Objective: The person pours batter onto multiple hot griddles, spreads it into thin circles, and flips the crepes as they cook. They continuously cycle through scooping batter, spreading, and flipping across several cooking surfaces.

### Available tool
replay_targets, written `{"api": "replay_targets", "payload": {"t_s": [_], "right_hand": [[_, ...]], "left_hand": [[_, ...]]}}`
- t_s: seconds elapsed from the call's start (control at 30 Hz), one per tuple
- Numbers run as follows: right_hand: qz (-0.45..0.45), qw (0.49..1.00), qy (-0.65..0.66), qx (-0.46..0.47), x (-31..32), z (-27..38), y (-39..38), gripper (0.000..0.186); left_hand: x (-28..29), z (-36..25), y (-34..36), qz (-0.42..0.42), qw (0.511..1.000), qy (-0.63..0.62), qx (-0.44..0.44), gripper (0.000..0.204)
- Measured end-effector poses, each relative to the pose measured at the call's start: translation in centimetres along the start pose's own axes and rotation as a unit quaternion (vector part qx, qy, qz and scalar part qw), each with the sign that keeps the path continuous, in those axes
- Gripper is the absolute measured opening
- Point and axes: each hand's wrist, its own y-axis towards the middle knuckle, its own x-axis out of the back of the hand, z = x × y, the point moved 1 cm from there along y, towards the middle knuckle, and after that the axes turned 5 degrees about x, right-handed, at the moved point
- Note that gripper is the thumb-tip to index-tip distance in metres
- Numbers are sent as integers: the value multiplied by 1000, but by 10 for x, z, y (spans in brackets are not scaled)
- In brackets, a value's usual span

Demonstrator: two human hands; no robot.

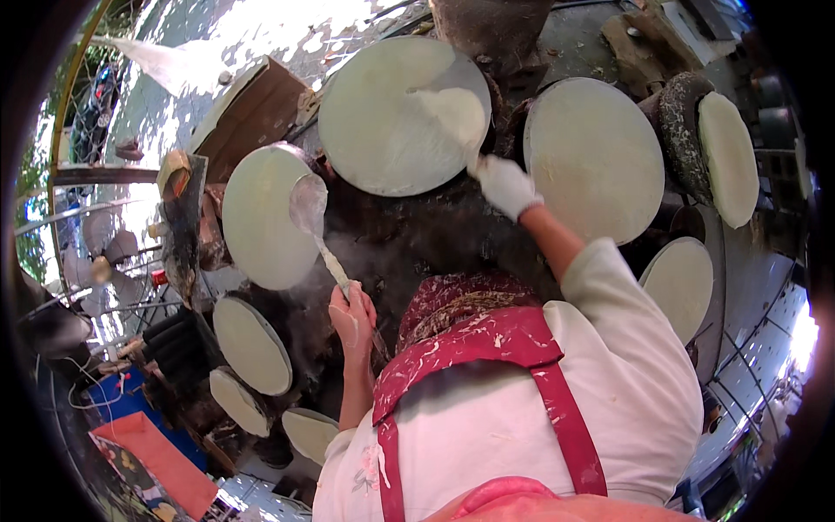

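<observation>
The right hand [507, 185], in a white glove, is closed around the handle of a white-coated paddle [452, 111], which lies across a large round pan [370, 117] at twelve o'clock. The left hand [352, 311], bare, is clamped on the handle of a ladle [307, 206]; its bowl overlaps the right edge of a second round pan [261, 217] towards ten o'clock, though whether they touch I cannot tell.

Between the pans spreads a dark, sooty work surface [435, 222], with thin haze over it near the ladle. Another broad pale round [596, 157] sits at two o'clock, a smaller pale disc [680, 291] at three, and a pale oval cover [252, 348] at eight.

Around the edge, a clay pot [491, 30] stands near twelve-thirty and a brown cardboard box [252, 122] near ten-thirty, with sun-splashed ground beyond. A fan [102, 268] is at nine o'clock, and a coral-red box [161, 457] at about eight. Towards four, pale tiled paving [752, 370] catches bright light.
</observation>
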Motion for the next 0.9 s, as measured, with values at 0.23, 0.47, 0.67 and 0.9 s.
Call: {"api": "replay_targets", "payload": {"t_s": [0.23, 0.47, 0.67, 0.9], "right_hand": [[-33, 988, 12, -153, 39, 11, 18, 42], [-144, 974, -50, -167, 119, 17, 162, 41], [-87, 978, 189, 8, 103, 79, 55, 49], [-77, 719, 646, -246, 22, 13, -58, 53]], "left_hand": [[-2, 6, 7, -6, 1000, -9, 21, 18], [3, 18, -14, -24, 998, -17, 46, 17], [-1, 16, -13, -13, 998, -15, 55, 18], [-29, -8, 10, 34, 999, -5, 1, 23]]}}
